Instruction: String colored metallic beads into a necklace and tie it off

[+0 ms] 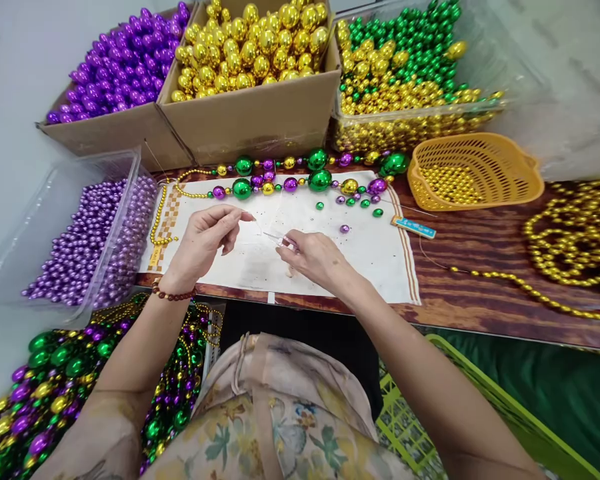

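My left hand (pixel 205 237) is raised above the white cloth (pixel 250 260), thumb and forefinger pinching the end of a thin, pale thread. Close by on its right, my right hand (pixel 315 260) is closed around small scissors (pixel 276 237), their slim blades pointing left at the thread. Behind both hands lies a beaded garland (pixel 320 180) of green, purple and gold balls, strung in two rows along the cloth's far edge. Several loose beads, among them a purple one (pixel 345 229) and a green one (pixel 377 213), rest right of the hands.
Boxes of purple balls (pixel 125 60) and gold balls (pixel 250 47) stand at the back. A clear bin (pixel 410 113) of gold and green beads is beside them. An orange basket (pixel 505 177), a blue-labelled card (pixel 414 227) and gold strands (pixel 570 247) lie right; a lilac bead tub (pixel 115 247), left.
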The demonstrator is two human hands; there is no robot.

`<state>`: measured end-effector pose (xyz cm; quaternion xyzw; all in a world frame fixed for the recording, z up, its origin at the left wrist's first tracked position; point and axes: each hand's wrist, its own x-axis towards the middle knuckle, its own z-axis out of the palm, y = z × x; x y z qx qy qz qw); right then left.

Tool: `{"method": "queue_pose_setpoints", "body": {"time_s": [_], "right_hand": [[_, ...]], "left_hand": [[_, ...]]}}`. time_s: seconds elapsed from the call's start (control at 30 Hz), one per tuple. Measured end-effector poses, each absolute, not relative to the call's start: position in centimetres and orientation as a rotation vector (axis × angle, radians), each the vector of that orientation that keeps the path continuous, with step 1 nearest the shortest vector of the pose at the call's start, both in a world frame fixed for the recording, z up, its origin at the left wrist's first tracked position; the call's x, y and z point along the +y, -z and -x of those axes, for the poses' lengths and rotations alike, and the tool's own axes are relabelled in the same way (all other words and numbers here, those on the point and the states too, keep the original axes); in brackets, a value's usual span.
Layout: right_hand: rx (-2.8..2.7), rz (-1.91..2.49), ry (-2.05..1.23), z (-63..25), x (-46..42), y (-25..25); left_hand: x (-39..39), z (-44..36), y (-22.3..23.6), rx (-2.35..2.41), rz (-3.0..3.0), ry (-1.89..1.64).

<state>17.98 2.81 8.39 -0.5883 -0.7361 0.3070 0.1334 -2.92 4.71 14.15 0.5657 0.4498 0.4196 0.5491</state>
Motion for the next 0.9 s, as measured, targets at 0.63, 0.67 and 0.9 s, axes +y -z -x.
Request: {"method": "queue_pose_setpoints", "body": {"time_s": [0.63, 0.67, 0.9], "right_hand": [[-1.734, 1.678, -0.942, -28.9, 0.8, -7.2], [-1.664, 1.724, -0.865, -30.3, 1.0, -7.6], [-1.697, 1.964, -0.516, -33.4, 4.0, -7.8]], "left_hand": [[3.3, 4.2, -11.7, 1.165, -1.195, -1.068], [3.2, 3.9, -11.3, 1.161, -1.189, -1.048], [1.5, 1.3, -10.3, 1.14, -1.245, -0.937]]}}
